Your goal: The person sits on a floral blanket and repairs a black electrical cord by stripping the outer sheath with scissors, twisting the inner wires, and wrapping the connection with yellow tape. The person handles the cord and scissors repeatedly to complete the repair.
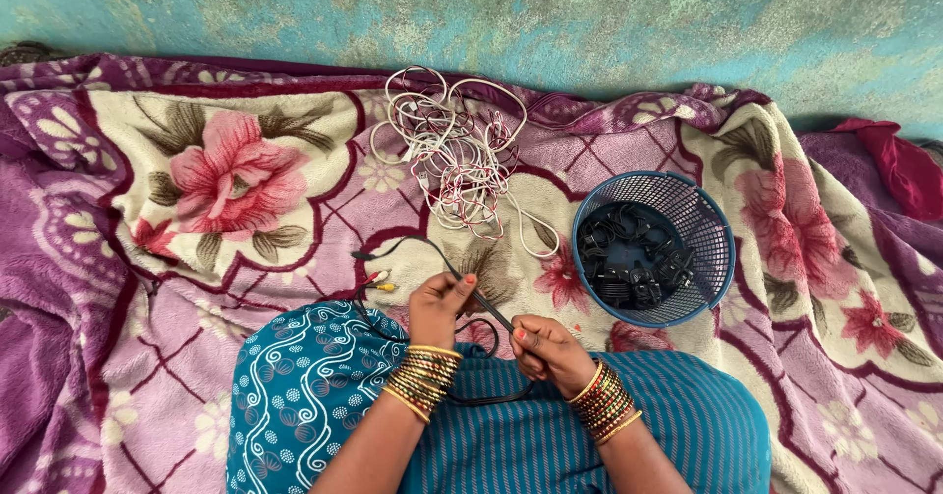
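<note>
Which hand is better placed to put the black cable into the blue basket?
Right. The right hand lies nearer the blue basket; the left hand pinches the black cable farther away.

Both wrists carry stacked bangles in gold, green and red, the left stack (422, 378) and the right stack (606, 403) alike. Fingernails are painted orange-red. Clothing is teal: a striped garment (550, 445) and a white-swirled drape (295, 396).

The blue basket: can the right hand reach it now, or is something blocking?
Probably yes. The blue basket lies just beyond the right hand, nothing between, but that hand grips the black cable.
</note>
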